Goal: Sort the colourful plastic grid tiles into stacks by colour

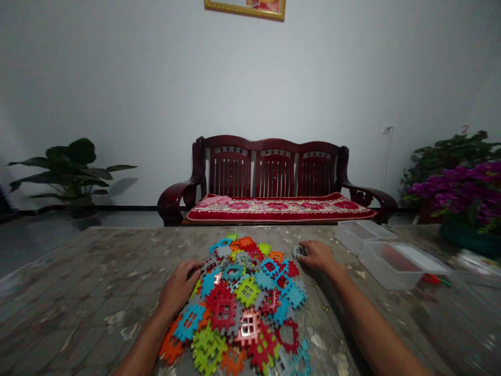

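The right hand (319,256) has its fingers closed on a gray piece (297,251), which points leftward from the fingertips toward the pile (247,291), just beyond its right edge. The piece looks square-ish, with no clear long axis. The left hand (178,284) is at the pile's left edge, farther from that piece; whether its fingers grip anything I cannot tell. Pile and hands are over the surface (113,292).
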`<state>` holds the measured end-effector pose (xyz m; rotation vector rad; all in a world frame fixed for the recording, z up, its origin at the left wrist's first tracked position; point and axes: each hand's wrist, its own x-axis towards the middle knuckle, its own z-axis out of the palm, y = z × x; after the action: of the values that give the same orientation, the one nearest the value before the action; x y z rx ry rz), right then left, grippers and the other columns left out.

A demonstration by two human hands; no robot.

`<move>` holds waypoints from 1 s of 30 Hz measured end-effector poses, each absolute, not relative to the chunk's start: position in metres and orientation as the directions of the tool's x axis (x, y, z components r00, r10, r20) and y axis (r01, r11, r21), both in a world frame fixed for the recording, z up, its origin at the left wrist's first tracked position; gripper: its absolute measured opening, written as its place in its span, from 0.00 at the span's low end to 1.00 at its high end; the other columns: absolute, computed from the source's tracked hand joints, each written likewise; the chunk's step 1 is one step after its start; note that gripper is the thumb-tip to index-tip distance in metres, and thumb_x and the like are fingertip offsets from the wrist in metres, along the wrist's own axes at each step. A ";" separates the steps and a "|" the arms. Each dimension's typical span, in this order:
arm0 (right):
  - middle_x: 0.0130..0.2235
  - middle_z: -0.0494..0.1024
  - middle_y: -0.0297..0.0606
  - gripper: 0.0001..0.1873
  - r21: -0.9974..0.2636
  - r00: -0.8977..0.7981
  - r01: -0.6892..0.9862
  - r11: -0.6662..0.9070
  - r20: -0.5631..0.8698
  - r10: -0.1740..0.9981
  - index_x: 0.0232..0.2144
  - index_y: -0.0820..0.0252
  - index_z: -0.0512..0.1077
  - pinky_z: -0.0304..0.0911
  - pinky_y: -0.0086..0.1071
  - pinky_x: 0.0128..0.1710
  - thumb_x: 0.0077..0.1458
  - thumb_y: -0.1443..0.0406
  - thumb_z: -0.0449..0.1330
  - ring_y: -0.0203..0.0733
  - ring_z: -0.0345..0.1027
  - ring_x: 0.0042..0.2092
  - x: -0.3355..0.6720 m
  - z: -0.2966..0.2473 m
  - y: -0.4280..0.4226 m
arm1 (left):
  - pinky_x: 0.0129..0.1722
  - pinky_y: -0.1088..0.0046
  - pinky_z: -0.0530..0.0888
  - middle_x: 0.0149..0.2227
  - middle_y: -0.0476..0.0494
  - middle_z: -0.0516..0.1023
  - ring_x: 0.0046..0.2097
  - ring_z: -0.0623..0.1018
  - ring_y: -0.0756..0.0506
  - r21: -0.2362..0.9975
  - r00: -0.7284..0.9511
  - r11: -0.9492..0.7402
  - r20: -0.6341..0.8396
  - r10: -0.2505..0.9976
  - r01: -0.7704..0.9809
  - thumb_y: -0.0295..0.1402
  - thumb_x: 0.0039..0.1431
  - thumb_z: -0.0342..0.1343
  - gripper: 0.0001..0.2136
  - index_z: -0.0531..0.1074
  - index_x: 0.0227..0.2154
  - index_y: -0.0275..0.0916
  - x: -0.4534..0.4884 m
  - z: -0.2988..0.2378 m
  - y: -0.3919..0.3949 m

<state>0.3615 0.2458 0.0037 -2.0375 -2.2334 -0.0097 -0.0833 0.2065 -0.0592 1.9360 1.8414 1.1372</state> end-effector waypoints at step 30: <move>0.55 0.78 0.44 0.23 -0.431 0.054 0.886 0.170 0.460 0.886 0.51 0.58 0.77 0.59 0.44 0.63 0.58 0.68 0.49 0.48 0.68 0.59 0.383 -0.040 0.222 | 0.58 0.58 0.71 0.48 0.37 0.80 0.52 0.78 0.39 0.653 -0.102 -0.155 0.339 0.935 0.741 0.44 0.57 0.49 0.20 0.80 0.42 0.39 -0.083 -0.060 0.205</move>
<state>0.3835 0.2225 -0.0400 -1.6816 -1.7948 0.0006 -0.0827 0.2054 -0.0603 1.9135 1.8540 1.1088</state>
